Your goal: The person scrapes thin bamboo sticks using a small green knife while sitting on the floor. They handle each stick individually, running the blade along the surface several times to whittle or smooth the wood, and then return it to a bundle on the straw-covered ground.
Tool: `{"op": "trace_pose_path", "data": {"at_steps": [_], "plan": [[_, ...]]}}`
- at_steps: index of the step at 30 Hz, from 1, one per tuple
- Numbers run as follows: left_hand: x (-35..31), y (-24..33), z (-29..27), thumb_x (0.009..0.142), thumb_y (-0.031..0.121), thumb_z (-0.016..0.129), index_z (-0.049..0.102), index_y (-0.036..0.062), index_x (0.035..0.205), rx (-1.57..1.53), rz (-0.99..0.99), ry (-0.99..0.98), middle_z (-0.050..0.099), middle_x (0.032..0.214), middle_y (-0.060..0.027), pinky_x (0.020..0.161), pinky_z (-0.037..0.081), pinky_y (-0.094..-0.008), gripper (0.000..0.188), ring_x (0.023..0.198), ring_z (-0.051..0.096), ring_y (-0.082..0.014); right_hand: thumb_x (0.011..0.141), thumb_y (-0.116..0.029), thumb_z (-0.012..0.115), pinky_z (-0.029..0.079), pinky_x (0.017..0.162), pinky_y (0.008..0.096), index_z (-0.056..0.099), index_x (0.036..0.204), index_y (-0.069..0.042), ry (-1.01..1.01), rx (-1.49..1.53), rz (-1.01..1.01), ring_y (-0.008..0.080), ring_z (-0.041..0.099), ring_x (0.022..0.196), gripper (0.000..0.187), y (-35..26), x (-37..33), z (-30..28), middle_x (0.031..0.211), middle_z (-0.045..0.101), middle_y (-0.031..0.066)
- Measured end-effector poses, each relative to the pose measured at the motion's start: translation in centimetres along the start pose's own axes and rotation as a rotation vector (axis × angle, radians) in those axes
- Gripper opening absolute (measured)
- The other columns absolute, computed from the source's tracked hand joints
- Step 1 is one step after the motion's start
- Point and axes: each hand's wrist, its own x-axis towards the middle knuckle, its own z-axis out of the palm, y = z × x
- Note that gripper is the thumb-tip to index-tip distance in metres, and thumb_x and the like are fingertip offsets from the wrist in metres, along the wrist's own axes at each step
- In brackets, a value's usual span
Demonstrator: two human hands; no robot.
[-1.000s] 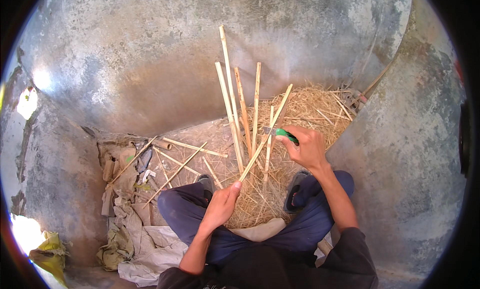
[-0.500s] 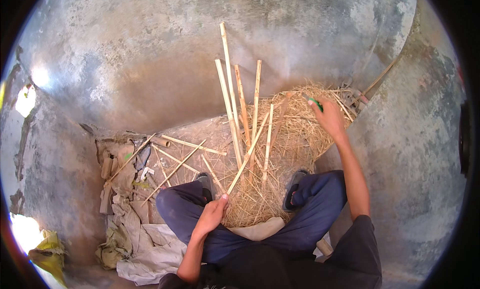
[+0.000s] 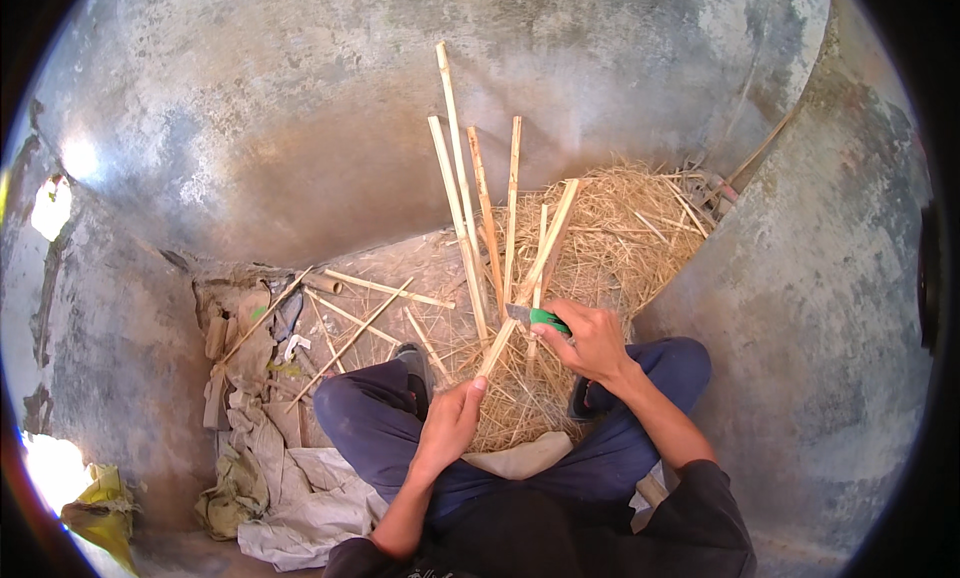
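My left hand (image 3: 450,425) is closed round the lower end of a split bamboo strip (image 3: 556,228), which slants up and away to the right between my knees. My right hand (image 3: 590,342) grips a knife (image 3: 548,320) with a green handle. Its short blade lies against the strip, a little beyond my left fingers. Behind the strip, several bamboo sticks (image 3: 462,193) lean upright on the wall. Pale bamboo shavings (image 3: 615,213) are heaped to the far right, and more lie under my hands.
A curved grey wall (image 3: 300,108) surrounds the floor. At left lie loose thin sticks (image 3: 365,326), a short bamboo tube (image 3: 320,283) and crumpled cloth sacking (image 3: 310,498). A yellow sack (image 3: 100,513) hangs at the lower left. My bent legs (image 3: 370,413) flank the work.
My right hand has come down and inward from the far right, bringing the knife onto the bamboo strip. My left hand has shifted slightly right, and the strip now shows a broader face.
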Motion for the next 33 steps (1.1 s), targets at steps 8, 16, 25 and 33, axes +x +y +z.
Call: {"op": "trace_pose_path", "data": {"at_steps": [8, 16, 25, 33], "plan": [[-0.6, 1.5, 0.4, 0.116, 0.036, 0.052, 0.064, -0.0027, 0.091, 0.182, 0.051, 0.087, 0.059, 0.067, -0.0266, 0.064, 0.047, -0.055, 0.047, 0.068, 0.063, -0.0503, 0.097, -0.033, 0.079, 0.057, 0.062, 0.0393, 0.078, 0.105, -0.005, 0.101, -0.007, -0.042, 0.0313, 0.076, 0.073, 0.029, 0.1, 0.4, 0.0, 0.09, 0.079, 0.0127], [-0.5, 0.8, 0.0, 0.117, 0.037, 0.049, 0.059, -0.0018, 0.087, 0.048, 0.035, 0.014, 0.057, 0.064, -0.0202, 0.062, 0.046, -0.0474, 0.05, 0.06, 0.058, -0.0398, 0.098, -0.038, 0.078, 0.055, 0.055, 0.0402, 0.08, 0.105, -0.011, 0.14, -0.086, -0.088, 0.0288, 0.075, 0.066, 0.028, 0.8, 0.5, 0.3, 0.085, 0.079, 0.0099], [-5.7, -2.7, -2.5, 0.119, 0.038, 0.046, 0.062, -0.0013, 0.088, -0.126, -0.149, -0.018, 0.055, 0.063, -0.0074, 0.061, 0.046, -0.0401, 0.053, 0.06, 0.053, -0.0188, 0.109, -0.04, 0.064, 0.04, 0.055, 0.0413, 0.076, 0.111, -0.003, 0.38, -0.163, 0.425, 0.0233, 0.054, 0.055, 0.039, 8.7, 1.6, -7.5, 0.064, 0.058, 0.0113], [-1.5, -0.8, -1.8, 0.11, 0.036, 0.066, 0.061, -0.0014, 0.087, -0.003, 0.045, 0.106, 0.057, 0.062, -0.0183, 0.055, 0.044, -0.0436, 0.044, 0.053, 0.057, -0.0362, 0.106, -0.037, 0.071, 0.047, 0.069, 0.0333, 0.07, 0.125, -0.003, 0.145, 0.41, 0.362, 0.0128, 0.063, 0.071, 0.039, 1.3, 2.3, -2.9, 0.074, 0.066, 0.0014]]}}
